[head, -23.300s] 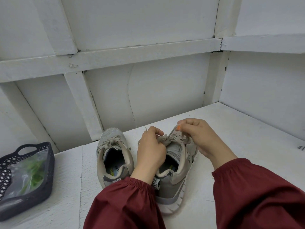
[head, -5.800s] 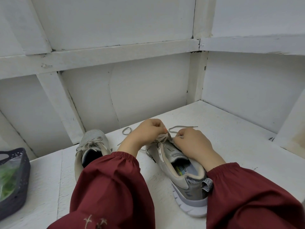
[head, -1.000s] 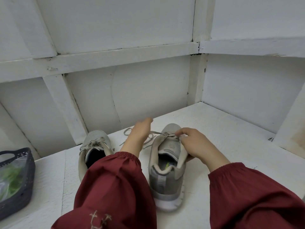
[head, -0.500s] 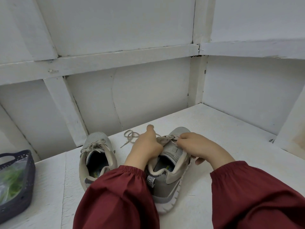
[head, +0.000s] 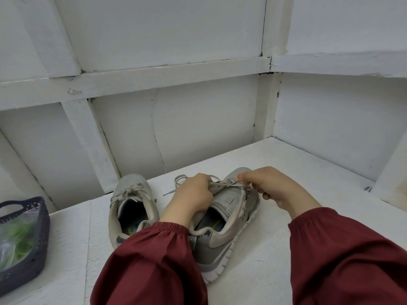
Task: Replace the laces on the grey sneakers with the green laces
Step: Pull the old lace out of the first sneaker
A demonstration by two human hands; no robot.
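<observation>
Two grey sneakers stand on the white surface. The right sneaker (head: 229,219) is tilted, heel toward me, with its beige lace (head: 179,180) loosened and trailing past the toe. My left hand (head: 191,199) grips the left side of its upper by the eyelets. My right hand (head: 271,186) pinches the lace at the top eyelets. The left sneaker (head: 132,203) sits beside it, still laced and tied. Green laces (head: 21,236) lie in a clear bag inside a dark basket at the far left.
The dark plastic basket (head: 43,234) stands at the left edge of the white table (head: 308,194). White panelled walls close the back and right sides. Bare table lies to the right of the sneakers.
My left hand has closed round the sneaker's upper and my right hand has risen to pinch the lace. The sneaker has tilted slightly.
</observation>
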